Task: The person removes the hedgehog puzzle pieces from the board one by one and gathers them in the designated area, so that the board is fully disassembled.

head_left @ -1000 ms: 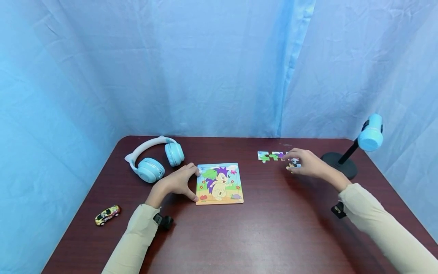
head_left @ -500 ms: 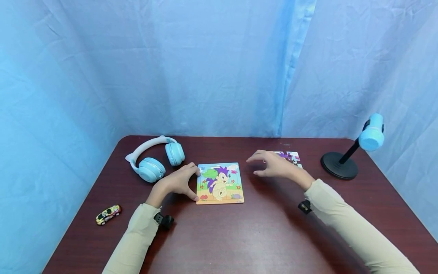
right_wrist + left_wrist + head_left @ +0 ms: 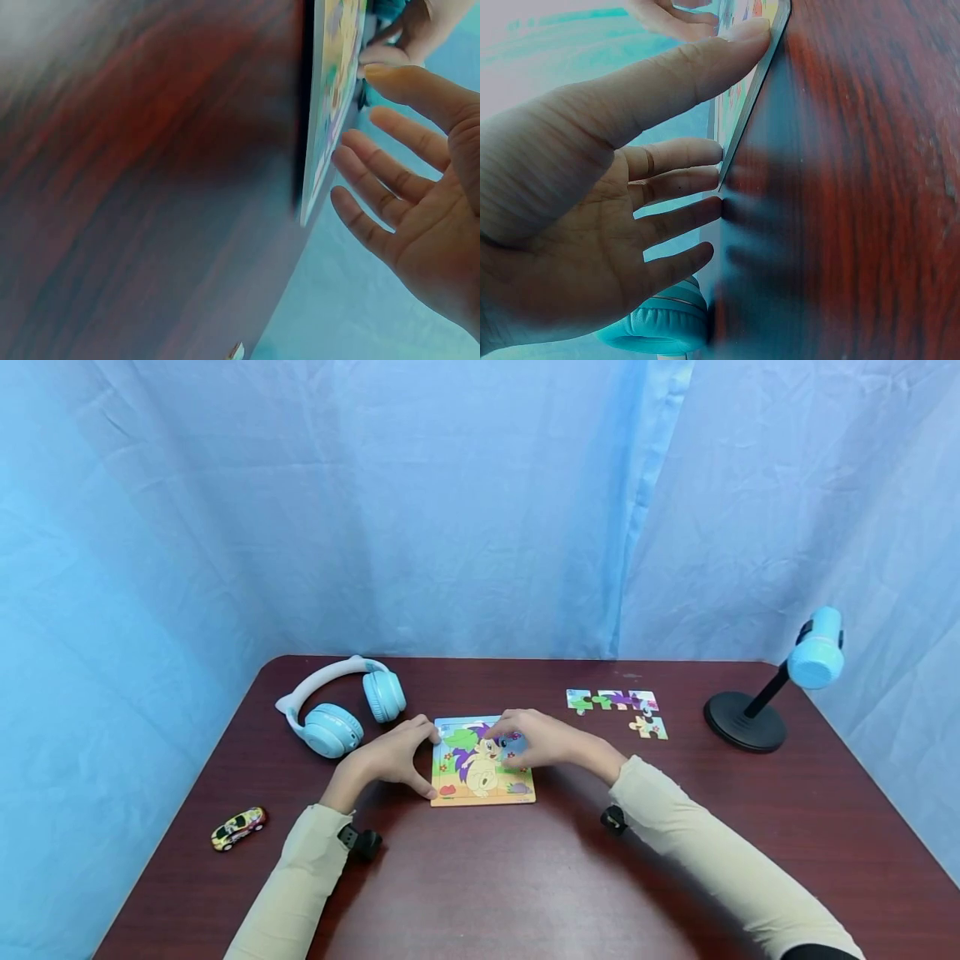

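A square jigsaw board point(image 3: 480, 787) with a purple-spined hedgehog picture lies flat on the table. My left hand point(image 3: 390, 756) rests at its left side, thumb on the near corner and fingertips at the far one. In the left wrist view the fingers point(image 3: 679, 180) are straight and the thumb overlaps the board's edge. Over the upper right part of the board reaches my right hand point(image 3: 551, 742). The right wrist view shows its fingers point(image 3: 375, 165) spread beside the board point(image 3: 330, 112), holding nothing.
Several loose jigsaw pieces point(image 3: 613, 700) lie at the back right, with another piece point(image 3: 649, 727) just nearer. Blue cat-ear headphones point(image 3: 330, 731) sit at the back left and a toy car point(image 3: 238, 828) at the left. A black-based blue lamp point(image 3: 750, 722) stands far right, before blue curtains.
My right hand has travelled left from the loose pieces to above the jigsaw board, uncovering those pieces. My left hand has stayed at the board's left side.
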The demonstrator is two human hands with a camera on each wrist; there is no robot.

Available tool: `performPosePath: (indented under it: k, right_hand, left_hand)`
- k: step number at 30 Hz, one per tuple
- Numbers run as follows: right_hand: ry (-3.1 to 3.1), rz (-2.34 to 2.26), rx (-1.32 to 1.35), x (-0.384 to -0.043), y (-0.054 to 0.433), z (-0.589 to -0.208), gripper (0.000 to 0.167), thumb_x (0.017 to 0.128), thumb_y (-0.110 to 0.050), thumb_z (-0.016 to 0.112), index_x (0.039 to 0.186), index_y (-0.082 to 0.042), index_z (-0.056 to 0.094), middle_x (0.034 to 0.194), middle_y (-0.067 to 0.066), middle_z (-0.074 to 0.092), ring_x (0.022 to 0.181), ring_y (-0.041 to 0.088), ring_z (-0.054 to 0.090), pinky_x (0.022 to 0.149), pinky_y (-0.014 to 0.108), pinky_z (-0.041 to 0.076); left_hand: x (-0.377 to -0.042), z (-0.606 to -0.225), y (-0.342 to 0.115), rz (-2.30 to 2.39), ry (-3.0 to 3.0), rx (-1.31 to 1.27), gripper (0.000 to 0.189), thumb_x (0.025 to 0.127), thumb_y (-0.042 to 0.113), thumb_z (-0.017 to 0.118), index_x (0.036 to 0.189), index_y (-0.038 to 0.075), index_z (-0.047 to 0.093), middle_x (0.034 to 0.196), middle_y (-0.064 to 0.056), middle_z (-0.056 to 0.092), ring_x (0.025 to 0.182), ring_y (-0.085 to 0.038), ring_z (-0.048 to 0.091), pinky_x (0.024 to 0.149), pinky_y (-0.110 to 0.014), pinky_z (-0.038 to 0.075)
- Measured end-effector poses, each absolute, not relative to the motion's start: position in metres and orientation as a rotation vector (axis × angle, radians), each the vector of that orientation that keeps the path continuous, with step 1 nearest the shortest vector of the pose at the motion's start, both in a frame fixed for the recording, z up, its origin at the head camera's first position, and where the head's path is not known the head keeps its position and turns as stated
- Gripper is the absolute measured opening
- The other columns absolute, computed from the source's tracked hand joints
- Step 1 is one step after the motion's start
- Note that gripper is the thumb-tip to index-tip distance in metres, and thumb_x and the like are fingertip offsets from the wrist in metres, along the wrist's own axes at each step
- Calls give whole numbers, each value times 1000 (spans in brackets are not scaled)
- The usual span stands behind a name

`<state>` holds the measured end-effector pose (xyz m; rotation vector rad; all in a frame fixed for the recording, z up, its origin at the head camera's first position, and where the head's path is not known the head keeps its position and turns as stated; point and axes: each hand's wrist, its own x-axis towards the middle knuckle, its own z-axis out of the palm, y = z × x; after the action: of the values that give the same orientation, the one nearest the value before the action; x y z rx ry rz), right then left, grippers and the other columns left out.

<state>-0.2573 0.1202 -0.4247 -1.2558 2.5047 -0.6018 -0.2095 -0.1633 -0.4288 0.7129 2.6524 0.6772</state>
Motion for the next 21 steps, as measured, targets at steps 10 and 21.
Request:
performPosePath:
  k: [10, 21]
  right_hand:
    - [2495, -544, -1241, -250, 100, -434, 41, 90, -22, 76, 130, -11, 69, 121, 7, 63, 108, 22, 57, 89, 38, 51]
    - [2470, -516, -1175, -252, 91, -433, 44, 91, -21, 75, 133, -12, 67, 119, 8, 60, 104, 20, 49, 84, 36, 47]
  left_hand:
    - [-211, -430, -162, 671, 2635, 710, 68, 74, 30, 93, 125, 3, 56, 124, -10, 52, 121, -26, 50, 104, -45, 45]
    - [-212, -430, -163, 684, 2638, 693, 68, 73, 30, 94, 124, 4, 57, 123, -8, 53, 120, -25, 50, 105, -44, 45]
